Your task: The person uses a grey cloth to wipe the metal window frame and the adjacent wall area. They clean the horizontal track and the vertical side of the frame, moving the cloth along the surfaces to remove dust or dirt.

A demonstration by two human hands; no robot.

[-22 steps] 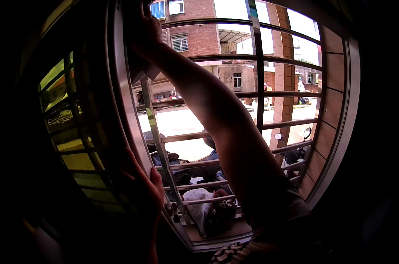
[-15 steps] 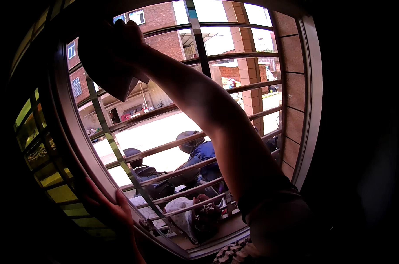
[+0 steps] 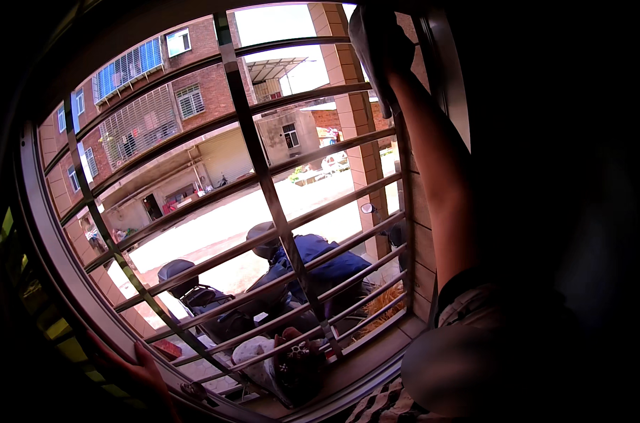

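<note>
A barred window (image 3: 34, 166) fills most of the view, its metal frame curving round the bars. At the upper right of the window, my right hand (image 3: 399, 48) is raised and closed on a grey cloth (image 3: 367, 53). The cloth hangs down flat beside the bars, and shadow hides most of the fingers. Low on the left, my left hand (image 3: 142, 371) grips the edge of the window frame, thumb on the inner side; its other fingers are mostly in the dark. A round frame latch (image 3: 193, 390) lies close to that hand.
Horizontal metal bars (image 3: 193, 204) cross the opening. On the sill (image 3: 390, 342) side stand a white-and-dark patterned bundle (image 3: 281, 363) and parked scooters (image 3: 214, 296), one under a blue cover (image 3: 327, 257). A brick building (image 3: 133, 106) rises beyond a bright yard.
My right hand has carried the cloth from the upper left of the window across to its upper right. The view has shifted too; my left hand stays on the frame.
</note>
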